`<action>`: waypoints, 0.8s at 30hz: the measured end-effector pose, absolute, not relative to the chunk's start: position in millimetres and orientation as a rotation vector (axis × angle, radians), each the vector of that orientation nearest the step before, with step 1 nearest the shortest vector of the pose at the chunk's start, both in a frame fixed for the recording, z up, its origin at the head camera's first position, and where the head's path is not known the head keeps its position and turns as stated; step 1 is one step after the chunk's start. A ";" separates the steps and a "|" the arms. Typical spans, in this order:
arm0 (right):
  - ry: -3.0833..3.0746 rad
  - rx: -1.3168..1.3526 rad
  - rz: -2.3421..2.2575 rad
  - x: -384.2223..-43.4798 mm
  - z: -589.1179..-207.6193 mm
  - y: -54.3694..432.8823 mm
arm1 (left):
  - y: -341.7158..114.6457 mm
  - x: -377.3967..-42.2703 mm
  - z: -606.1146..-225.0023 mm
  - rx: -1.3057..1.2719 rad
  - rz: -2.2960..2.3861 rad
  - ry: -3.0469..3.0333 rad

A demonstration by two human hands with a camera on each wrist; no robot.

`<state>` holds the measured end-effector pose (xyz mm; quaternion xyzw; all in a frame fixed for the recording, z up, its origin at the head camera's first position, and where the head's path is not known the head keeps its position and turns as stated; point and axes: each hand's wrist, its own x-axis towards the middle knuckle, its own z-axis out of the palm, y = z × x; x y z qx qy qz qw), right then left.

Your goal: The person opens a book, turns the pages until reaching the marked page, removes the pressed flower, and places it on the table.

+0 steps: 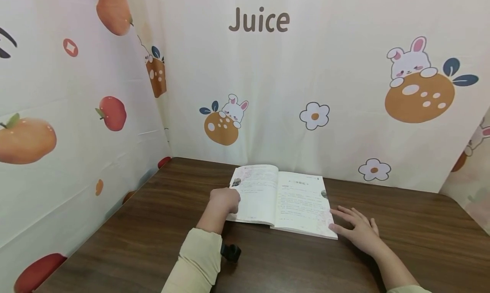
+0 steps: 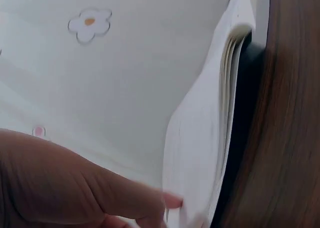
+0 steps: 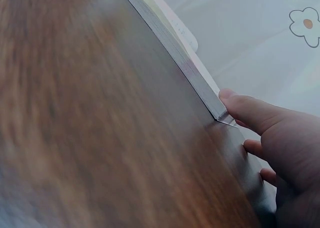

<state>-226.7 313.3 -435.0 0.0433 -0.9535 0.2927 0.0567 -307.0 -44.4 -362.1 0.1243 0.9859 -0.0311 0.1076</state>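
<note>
An open book (image 1: 302, 203) with printed pages lies on the brown table, its spine running away from me. My left hand (image 1: 226, 200) is at the outer edge of the left page, fingers curled and gripping it. In the left wrist view, fingertips (image 2: 173, 200) touch the curved left page block (image 2: 197, 138), while the rest of that grip is partly out of frame. Beside the right page's outer edge, my right hand (image 1: 357, 230) has its fingers spread and holds nothing. Its thumb (image 3: 245, 107) touches the book's near right corner in the right wrist view.
The dark wood table (image 1: 153, 225) runs up to a printed curtain (image 1: 275, 80) at the back and left, close behind the book. A black wrist camera mount (image 1: 231, 253) sits by the left cuff (image 1: 200, 250).
</note>
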 end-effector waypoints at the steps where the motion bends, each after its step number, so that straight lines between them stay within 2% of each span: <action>1: -2.892 0.133 0.888 -226.8 -434.8 313.3 | -41.7 -306.6 -362.6 0.365 -0.100 2.931; 4: -2.892 0.133 0.883 -227.1 -434.0 313.2 | -27.0 -305.3 -364.4 0.483 -0.077 3.064; 9: -2.902 0.132 0.885 -226.6 -433.6 312.0 | 7.7 -297.2 -373.7 1.034 -0.042 3.070; 11: -2.904 0.136 0.880 -226.3 -433.5 311.6 | 19.1 -291.3 -378.2 1.147 -0.078 2.986; 24: -2.913 0.130 0.861 -225.0 -431.4 311.0 | 35.3 -278.5 -392.2 0.953 -0.066 2.922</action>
